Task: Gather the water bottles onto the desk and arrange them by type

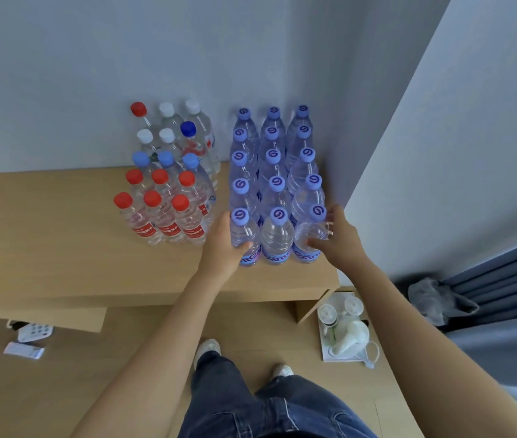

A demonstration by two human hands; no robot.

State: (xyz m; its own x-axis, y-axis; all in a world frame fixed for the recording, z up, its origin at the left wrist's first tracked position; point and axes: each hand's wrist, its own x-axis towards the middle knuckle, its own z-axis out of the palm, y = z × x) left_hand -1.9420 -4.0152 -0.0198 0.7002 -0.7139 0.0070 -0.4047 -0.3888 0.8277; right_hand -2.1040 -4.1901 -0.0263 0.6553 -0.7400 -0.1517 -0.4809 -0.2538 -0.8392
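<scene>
On the wooden desk [61, 248], the purple-capped bottles [274, 172] stand in a three-wide block filling the back right corner against the wall and reaching the front edge; the left hand [224, 245] grasps the front-left bottle [242, 235] of that block, and the right hand [337, 238] curls round the front-right bottle [312, 238]. Just left, apart from this block, the mixed group [168, 175] stands in rows: red caps nearest the front, then light blue, then white, one dark blue and one red at the wall.
</scene>
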